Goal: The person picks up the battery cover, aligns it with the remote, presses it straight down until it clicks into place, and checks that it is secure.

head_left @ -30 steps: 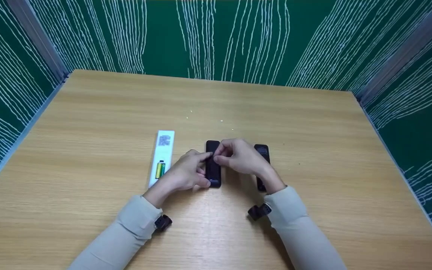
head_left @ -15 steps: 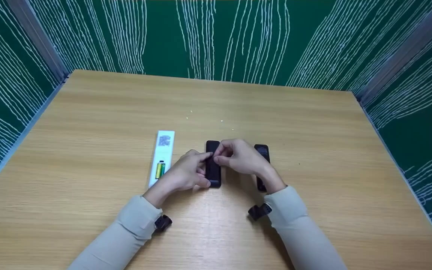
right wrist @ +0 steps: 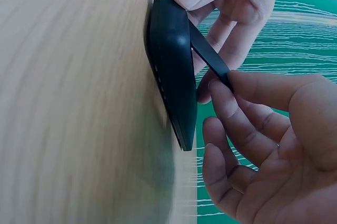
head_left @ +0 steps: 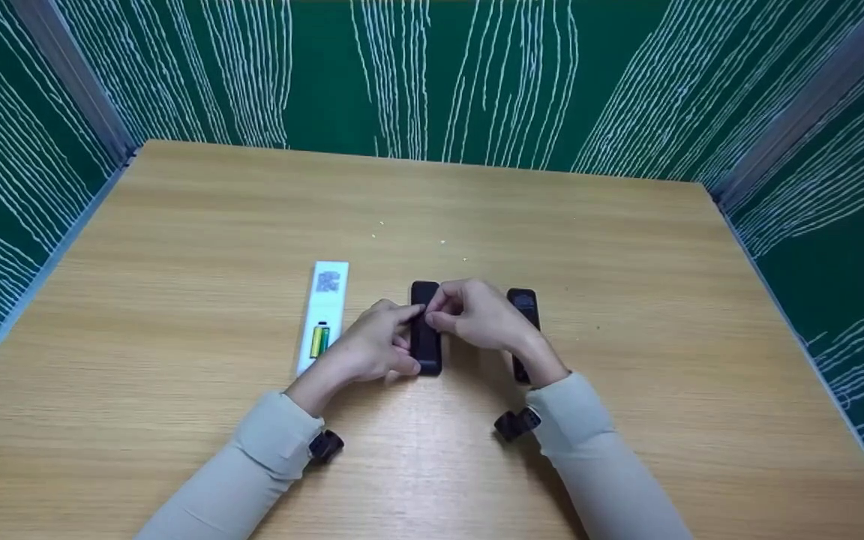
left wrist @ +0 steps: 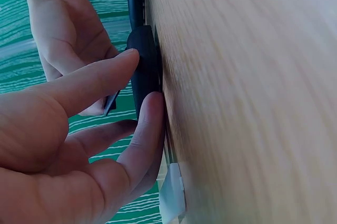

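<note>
A black remote control (head_left: pixel 426 349) lies face down in the middle of the table. My left hand (head_left: pixel 376 341) holds it along its left side, with the thumb near its front end and the fingers farther up. In the left wrist view, the thumb and fingers press on the remote's body. Between thumb and fingertips, my right hand (head_left: pixel 481 315) pinches a thin black battery cover (right wrist: pixel 211 58). That cover slants up from the remote's back, its lower end right at the body in the right wrist view. The battery compartment is hidden from view.
Left of the hands lies a white remote control (head_left: pixel 327 304) with a printed label and two batteries (head_left: pixel 320 341), yellow and green, in its open compartment. A second black remote control (head_left: pixel 524 302) lies partly under the right wrist. Tiny pale crumbs dot the table (head_left: pixel 214 300) farther back.
</note>
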{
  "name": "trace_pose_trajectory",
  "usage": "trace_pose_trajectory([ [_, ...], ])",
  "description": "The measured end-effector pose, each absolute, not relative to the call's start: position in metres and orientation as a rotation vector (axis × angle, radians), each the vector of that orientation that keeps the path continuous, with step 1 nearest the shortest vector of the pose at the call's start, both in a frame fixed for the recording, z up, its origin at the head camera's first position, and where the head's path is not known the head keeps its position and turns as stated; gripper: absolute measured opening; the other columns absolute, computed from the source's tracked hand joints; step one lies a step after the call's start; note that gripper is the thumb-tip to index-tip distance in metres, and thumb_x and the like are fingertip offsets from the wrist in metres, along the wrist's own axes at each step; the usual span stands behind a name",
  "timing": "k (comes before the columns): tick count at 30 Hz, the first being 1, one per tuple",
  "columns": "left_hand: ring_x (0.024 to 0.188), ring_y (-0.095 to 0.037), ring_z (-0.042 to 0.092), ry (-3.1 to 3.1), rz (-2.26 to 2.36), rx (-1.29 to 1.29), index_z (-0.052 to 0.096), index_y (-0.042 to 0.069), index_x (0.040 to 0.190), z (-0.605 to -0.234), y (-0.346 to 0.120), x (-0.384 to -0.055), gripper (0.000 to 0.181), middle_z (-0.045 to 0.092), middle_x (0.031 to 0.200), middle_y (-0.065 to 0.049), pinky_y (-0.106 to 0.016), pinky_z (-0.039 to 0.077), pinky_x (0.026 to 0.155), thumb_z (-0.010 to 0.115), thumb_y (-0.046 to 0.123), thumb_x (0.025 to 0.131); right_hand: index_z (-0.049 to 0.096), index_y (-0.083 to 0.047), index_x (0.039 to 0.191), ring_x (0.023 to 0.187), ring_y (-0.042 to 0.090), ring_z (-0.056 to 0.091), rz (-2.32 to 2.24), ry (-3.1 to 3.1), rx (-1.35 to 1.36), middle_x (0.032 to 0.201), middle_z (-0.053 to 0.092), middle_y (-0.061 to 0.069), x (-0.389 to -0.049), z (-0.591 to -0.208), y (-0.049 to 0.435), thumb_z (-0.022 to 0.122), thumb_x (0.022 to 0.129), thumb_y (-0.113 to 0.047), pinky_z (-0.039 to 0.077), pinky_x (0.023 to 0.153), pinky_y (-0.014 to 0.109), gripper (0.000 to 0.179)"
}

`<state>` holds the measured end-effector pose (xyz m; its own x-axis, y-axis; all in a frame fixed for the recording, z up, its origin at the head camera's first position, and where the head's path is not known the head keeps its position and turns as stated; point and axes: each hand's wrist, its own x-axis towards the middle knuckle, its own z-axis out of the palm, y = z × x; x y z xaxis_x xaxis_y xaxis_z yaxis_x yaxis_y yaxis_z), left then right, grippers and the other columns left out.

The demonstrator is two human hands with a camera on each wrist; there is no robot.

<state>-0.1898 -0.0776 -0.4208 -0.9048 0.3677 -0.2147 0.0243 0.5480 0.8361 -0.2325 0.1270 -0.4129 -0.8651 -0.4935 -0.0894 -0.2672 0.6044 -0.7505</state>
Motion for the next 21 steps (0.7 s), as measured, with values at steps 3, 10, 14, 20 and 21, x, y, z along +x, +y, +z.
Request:
trace_pose_trajectory([
  [3, 0.101, -0.022, 0.068, 2.417, 1.303, 0.314, 0.042, 0.003, 0.161, -0.4197, -0.0778, -0.1898, 0.098, 0.052, 0.132, -0.020, -0.028, 0.061, 0.088, 0.084, -0.013, 0.074, 0.077, -0.012, 0.099, 0.075, 0.014, 0.058, -1.124, 2.551, -0.615, 0.088, 0.074, -0.001, -0.2324, -0.4135, 0.1260, 0.074, 0.100, -0.016, 0.046, 0.067, 0.029, 0.005],
  [10, 0.103, -0.023, 0.068, 2.400, 1.317, 0.303, 0.042, 0.004, 0.162, -0.4185, -0.0781, -0.1895, 0.098, 0.051, 0.132, -0.020, -0.028, 0.062, 0.087, 0.083, -0.015, 0.075, 0.076, -0.013, 0.098, 0.076, 0.014, 0.059, -1.115, 2.563, -0.605, 0.089, 0.073, -0.002, -0.2323, -0.4142, 0.1240, 0.074, 0.100, -0.016, 0.047, 0.068, 0.029, 0.004],
  [14, 0.102, -0.023, 0.068, 2.416, 1.302, 0.317, 0.043, 0.003, 0.161, -0.4185, -0.0782, -0.1893, 0.097, 0.052, 0.131, -0.020, -0.028, 0.061, 0.087, 0.084, -0.013, 0.075, 0.077, -0.013, 0.098, 0.074, 0.014, 0.058, -1.115, 2.564, -0.621, 0.088, 0.073, -0.001, -0.2324, -0.4149, 0.1242, 0.073, 0.101, -0.016, 0.047, 0.066, 0.029, 0.005],
  [20, 0.102, -0.023, 0.068, 2.413, 1.308, 0.314, 0.043, 0.003, 0.161, -0.4187, -0.0779, -0.1894, 0.098, 0.052, 0.131, -0.021, -0.028, 0.062, 0.087, 0.085, -0.013, 0.074, 0.077, -0.014, 0.097, 0.071, 0.014, 0.056, -1.110, 2.569, -0.620, 0.088, 0.072, -0.002, -0.2326, -0.4158, 0.1245, 0.073, 0.101, -0.016, 0.046, 0.063, 0.029, 0.006],
  [21, 0.102, -0.023, 0.068, 2.410, 1.314, 0.312, 0.043, 0.003, 0.161, -0.4188, -0.0778, -0.1895, 0.098, 0.052, 0.131, -0.021, -0.028, 0.062, 0.087, 0.084, -0.014, 0.074, 0.077, -0.014, 0.097, 0.072, 0.014, 0.056, -1.111, 2.569, -0.617, 0.088, 0.072, -0.002, -0.2326, -0.4158, 0.1244, 0.073, 0.100, -0.016, 0.046, 0.064, 0.029, 0.006],
])
